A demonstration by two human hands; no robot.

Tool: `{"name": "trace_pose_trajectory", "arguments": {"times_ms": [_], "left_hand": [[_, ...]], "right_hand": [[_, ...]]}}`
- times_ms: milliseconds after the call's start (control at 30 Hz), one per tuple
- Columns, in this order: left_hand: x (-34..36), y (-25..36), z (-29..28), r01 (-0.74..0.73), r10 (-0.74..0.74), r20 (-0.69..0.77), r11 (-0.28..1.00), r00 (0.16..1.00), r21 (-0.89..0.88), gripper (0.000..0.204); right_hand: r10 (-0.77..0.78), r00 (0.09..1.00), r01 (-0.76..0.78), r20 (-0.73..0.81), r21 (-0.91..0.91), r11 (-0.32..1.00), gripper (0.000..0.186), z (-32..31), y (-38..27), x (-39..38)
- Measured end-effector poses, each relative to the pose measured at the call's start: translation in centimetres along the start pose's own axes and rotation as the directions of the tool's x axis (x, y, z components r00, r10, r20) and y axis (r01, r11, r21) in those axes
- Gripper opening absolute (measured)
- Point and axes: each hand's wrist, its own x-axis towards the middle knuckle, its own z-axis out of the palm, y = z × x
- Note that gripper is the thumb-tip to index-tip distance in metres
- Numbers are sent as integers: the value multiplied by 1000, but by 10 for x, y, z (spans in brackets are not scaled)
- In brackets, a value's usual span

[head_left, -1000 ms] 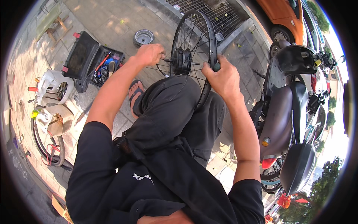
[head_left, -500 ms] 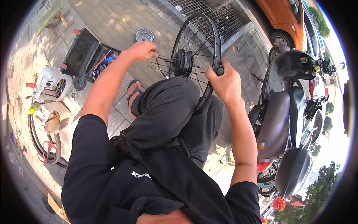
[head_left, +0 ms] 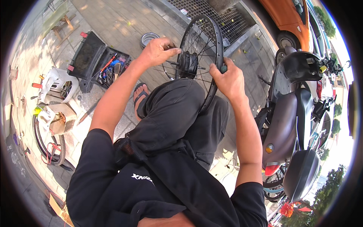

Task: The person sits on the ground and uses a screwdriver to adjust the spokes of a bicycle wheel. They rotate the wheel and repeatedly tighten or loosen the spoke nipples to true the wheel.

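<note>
Wheel [head_left: 188,65] between toolbox [head_left: 87,53] and scooter [head_left: 280,119]

A: so what's the right hand [head_left: 229,78] gripping?
B: black metal spoked wheel [head_left: 219,43], by the rim. left hand [head_left: 159,53] is near its round black hub [head_left: 187,65]
A: anything nearby?
B: yep, open black plastic toolbox [head_left: 87,53], tools [head_left: 107,72] inside

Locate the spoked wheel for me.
In the head view, the spoked wheel is upright just right of upper centre, by the person's knees, with the right hand at its rim and the left hand at its left side.
</note>
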Motion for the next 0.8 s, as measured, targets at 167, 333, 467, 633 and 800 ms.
{"name": "trace_pose_trajectory", "arguments": {"times_ms": [167,333,467,633,800], "left_hand": [[-7,32,55,-349,349,-12,937,937,6,14],[0,18,81,-221,295,143,896,945,-386,17],[6,14,80,-188,298,210,885,931,-426,18],[0,20,93,-432,433,-14,901,901,22,24],[-8,63,92,384,-238,304,657,922,-649,49]], "right_hand": [[4,1000,-4,9,10,1000,60,-4,3,16],[-17,1000,17,7,15,1000,61,-9,5,19],[-23,1000,22,9,131,991,59,-10,16,20],[144,959,-230,246,371,900,64,-20,21,18],[148,964,-235,223,436,869,62,-21,49,22]]}}
